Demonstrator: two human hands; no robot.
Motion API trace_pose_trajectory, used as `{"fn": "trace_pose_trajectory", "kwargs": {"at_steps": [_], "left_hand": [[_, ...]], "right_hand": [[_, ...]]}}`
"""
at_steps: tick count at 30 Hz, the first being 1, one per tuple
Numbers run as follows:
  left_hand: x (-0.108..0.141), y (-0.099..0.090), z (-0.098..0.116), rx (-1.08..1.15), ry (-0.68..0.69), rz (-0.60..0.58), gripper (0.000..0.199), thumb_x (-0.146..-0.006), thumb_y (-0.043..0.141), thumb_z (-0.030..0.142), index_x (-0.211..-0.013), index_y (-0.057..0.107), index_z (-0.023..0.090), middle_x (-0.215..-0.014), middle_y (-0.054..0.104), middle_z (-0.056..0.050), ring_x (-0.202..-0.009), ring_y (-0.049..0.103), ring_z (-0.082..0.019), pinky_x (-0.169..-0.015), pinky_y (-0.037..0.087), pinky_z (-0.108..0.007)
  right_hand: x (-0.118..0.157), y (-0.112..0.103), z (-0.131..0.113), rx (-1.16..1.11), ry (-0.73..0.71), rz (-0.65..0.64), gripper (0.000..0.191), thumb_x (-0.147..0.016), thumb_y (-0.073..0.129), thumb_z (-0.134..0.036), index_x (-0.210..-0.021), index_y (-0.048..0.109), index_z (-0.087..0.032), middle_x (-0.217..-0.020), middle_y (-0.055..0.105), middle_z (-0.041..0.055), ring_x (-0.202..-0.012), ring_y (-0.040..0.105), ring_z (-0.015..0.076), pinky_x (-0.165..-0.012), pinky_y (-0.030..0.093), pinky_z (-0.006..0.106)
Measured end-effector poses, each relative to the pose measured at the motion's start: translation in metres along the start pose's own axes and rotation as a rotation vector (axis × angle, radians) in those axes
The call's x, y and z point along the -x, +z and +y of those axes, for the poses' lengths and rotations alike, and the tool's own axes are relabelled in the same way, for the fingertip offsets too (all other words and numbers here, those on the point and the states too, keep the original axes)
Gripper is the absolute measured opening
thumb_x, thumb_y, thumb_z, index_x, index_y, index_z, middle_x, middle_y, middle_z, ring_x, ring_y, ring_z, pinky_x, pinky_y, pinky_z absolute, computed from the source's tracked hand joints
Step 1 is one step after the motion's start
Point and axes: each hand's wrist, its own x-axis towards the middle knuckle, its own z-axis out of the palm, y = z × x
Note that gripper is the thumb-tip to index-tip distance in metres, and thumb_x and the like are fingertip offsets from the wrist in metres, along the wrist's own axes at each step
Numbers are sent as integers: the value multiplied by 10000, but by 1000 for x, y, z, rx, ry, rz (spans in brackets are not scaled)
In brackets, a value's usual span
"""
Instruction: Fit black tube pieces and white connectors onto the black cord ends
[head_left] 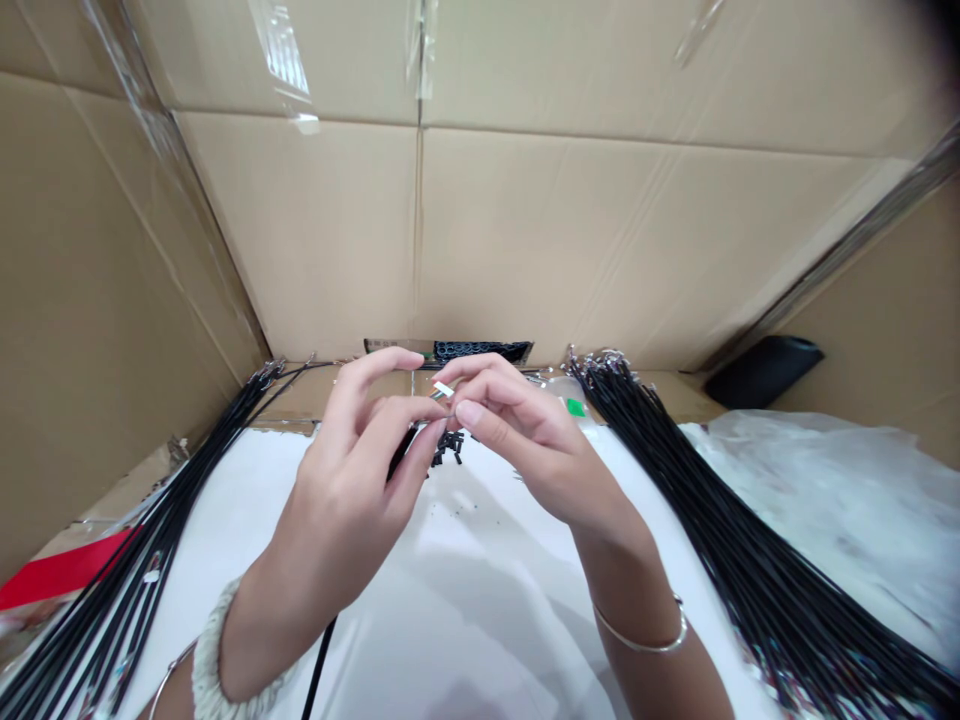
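Note:
My left hand (352, 470) pinches the end of a black cable (321, 665), which runs under the palm and down toward the bottom edge. Its thumb and forefinger are closed on the cable's thin wires. My right hand (525, 430) meets it fingertip to fingertip, thumb and forefinger pressed together on the same wire end. A small white connector (443, 389) with coloured wires sticks up between the two hands. Just beyond the fingertips, several short black tube pieces (450, 446) lie on the white work surface (450, 620). What exactly sits between the fingertips is too small to make out.
Thick bundles of black cables lie at the left (195, 480) and right (697, 510). Cardboard walls (525, 240) enclose the back and sides. A clear plastic bag (840, 500) and a black roll (765, 370) are at right, a red strip (64, 570) at left.

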Motion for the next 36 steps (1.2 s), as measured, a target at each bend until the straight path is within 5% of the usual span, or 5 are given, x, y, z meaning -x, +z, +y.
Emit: {"fn": "trace_pose_trajectory", "kwargs": {"at_steps": [8, 17, 22, 27, 36], "left_hand": [[1, 1, -1, 97, 34, -41, 145, -907, 645, 20, -939, 664, 161, -1224, 639, -103, -753, 661, -83, -593, 554, -204], [2, 4, 0, 35, 154, -31, 154, -888, 635, 14, -929, 626, 162, -1239, 669, -124, -897, 719, -159, -526, 527, -225], [5, 6, -2, -63, 228, -12, 170, -882, 637, 15, -920, 588, 173, -1282, 681, -123, -1054, 731, -239, -658, 625, -281], [7, 7, -2, -144, 245, -30, 152, -914, 608, 37, -906, 576, 186, -1315, 677, -128, -982, 750, -215, -798, 651, -336], [8, 9, -1, -149, 261, -59, 141, -935, 568, 33, -917, 580, 172, -1343, 671, -139, -679, 715, -106, -615, 588, -255]], "right_hand": [[-7, 1, 8, -160, 144, 19, 242, -1023, 552, -394, -949, 721, -237, -1033, 617, 28, -869, 563, 154, -775, 424, 308], [-8, -7, 13, -287, 167, -86, 355, -967, 637, -355, -657, 572, -194, -1147, 595, 38, -879, 516, 161, -742, 377, 320], [-8, -9, 15, -274, 170, -86, 371, -968, 645, -369, -650, 568, -195, -1160, 602, 31, -974, 531, 173, -779, 369, 322], [-7, -9, 11, -227, 194, -75, 360, -971, 623, -353, -653, 557, -198, -1138, 593, 39, -962, 525, 181, -781, 377, 325], [-6, -7, 5, -183, 223, -30, 387, -968, 609, -309, -615, 502, -195, -1106, 577, 35, -933, 502, 170, -795, 358, 320]]}}
